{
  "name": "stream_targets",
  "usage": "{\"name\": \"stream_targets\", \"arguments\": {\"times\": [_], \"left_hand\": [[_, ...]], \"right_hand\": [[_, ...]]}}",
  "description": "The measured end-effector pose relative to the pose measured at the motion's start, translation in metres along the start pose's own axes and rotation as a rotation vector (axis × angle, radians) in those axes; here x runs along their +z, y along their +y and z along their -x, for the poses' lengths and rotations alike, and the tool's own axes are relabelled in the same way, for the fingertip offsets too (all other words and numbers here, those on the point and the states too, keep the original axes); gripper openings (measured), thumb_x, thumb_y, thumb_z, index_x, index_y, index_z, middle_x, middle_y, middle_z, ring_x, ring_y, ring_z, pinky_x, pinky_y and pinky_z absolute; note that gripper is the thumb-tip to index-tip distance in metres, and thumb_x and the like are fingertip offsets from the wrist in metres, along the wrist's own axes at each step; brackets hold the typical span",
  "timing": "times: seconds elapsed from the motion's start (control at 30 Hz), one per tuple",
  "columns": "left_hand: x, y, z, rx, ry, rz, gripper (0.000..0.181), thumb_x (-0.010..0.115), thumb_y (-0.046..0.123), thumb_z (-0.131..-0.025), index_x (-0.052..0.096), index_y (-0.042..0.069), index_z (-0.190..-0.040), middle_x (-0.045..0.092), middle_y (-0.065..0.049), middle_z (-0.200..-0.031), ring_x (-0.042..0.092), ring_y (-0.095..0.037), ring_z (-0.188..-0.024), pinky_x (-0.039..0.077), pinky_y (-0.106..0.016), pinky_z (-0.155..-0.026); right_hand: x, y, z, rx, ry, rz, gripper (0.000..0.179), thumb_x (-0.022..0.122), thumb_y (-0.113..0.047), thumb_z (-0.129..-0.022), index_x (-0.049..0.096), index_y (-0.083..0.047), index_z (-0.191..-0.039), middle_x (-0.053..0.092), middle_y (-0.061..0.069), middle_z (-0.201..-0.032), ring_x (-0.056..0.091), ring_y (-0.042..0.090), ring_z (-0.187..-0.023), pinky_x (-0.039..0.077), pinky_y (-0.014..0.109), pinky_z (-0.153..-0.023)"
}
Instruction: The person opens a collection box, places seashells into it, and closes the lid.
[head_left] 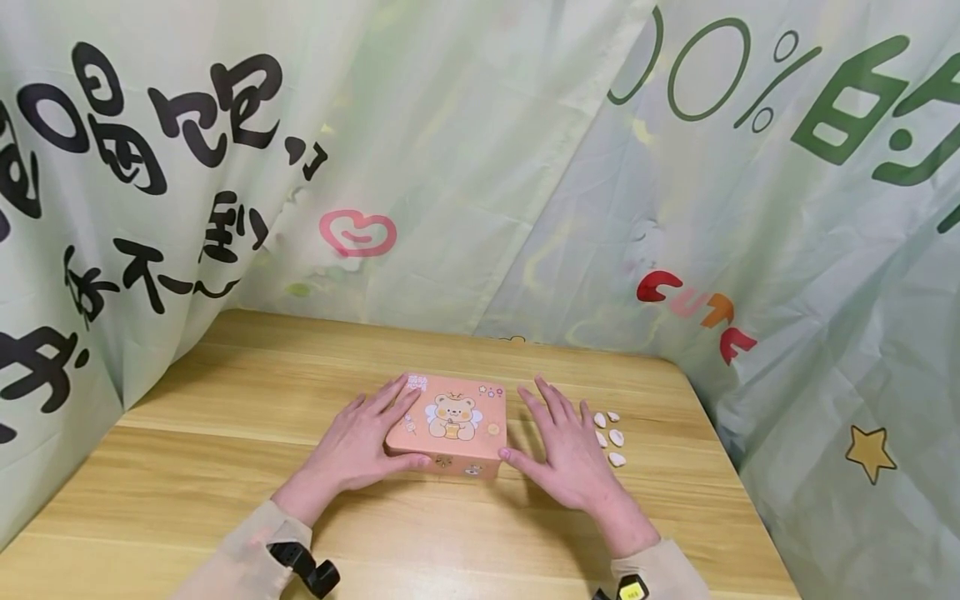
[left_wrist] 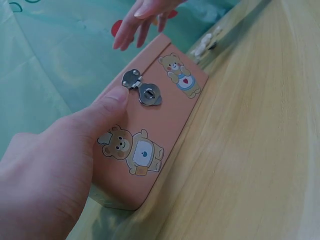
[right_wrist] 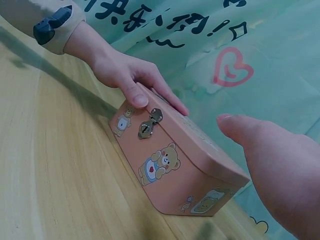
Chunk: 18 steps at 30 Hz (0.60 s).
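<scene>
A pink box (head_left: pixel 465 400) with a bear picture on its lid sits on the table, its lid down. Its front has a metal clasp (left_wrist: pixel 145 90) and bear stickers. My left hand (head_left: pixel 367 433) holds the box at its left end, thumb on the front beside the clasp and fingers over the lid. My right hand (head_left: pixel 566 450) hovers at the right end with fingers spread, holding nothing. In the right wrist view its thumb (right_wrist: pixel 270 145) stands apart from the box.
Several small white pieces (head_left: pixel 616 437) lie on the wooden table (head_left: pixel 300 367) just right of my right hand. A printed curtain (head_left: pixel 420 167) hangs behind the table and along both sides. Each wrist wears a black strap (head_left: pixel 303 567) with a camera.
</scene>
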<state>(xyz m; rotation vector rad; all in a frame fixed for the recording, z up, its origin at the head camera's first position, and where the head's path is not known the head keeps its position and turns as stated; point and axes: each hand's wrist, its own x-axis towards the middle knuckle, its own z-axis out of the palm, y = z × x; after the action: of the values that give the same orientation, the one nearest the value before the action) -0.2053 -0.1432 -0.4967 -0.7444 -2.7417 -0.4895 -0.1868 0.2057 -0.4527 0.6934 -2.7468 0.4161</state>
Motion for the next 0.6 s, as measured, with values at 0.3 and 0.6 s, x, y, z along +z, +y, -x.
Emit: {"name": "stream_targets", "arguments": {"times": [0.3, 0.6], "left_hand": [[0.006, 0.003, 0.001, -0.056, 0.007, 0.112, 0.111, 0.065, 0.086, -0.082, 0.033, 0.024, -0.168, 0.022, -0.008, -0.175, 0.051, -0.044, -0.139, 0.046, -0.061, -0.107], [0.009, 0.009, 0.003, -0.152, -0.022, 0.275, 0.117, 0.073, 0.084, -0.077, 0.029, 0.028, -0.169, 0.013, 0.001, -0.178, 0.049, -0.049, -0.139, 0.048, -0.063, -0.103]], "right_hand": [[0.0, -0.006, 0.003, -0.013, 0.007, -0.017, 0.089, 0.057, -0.072, -0.098, 0.037, -0.018, -0.166, 0.023, 0.01, -0.174, 0.029, 0.036, -0.154, 0.022, 0.077, -0.114], [-0.001, -0.013, 0.005, -0.053, 0.045, -0.046, 0.085, 0.06, -0.067, -0.099, 0.04, -0.017, -0.164, 0.029, 0.013, -0.172, 0.035, 0.039, -0.151, 0.026, 0.074, -0.114]]}}
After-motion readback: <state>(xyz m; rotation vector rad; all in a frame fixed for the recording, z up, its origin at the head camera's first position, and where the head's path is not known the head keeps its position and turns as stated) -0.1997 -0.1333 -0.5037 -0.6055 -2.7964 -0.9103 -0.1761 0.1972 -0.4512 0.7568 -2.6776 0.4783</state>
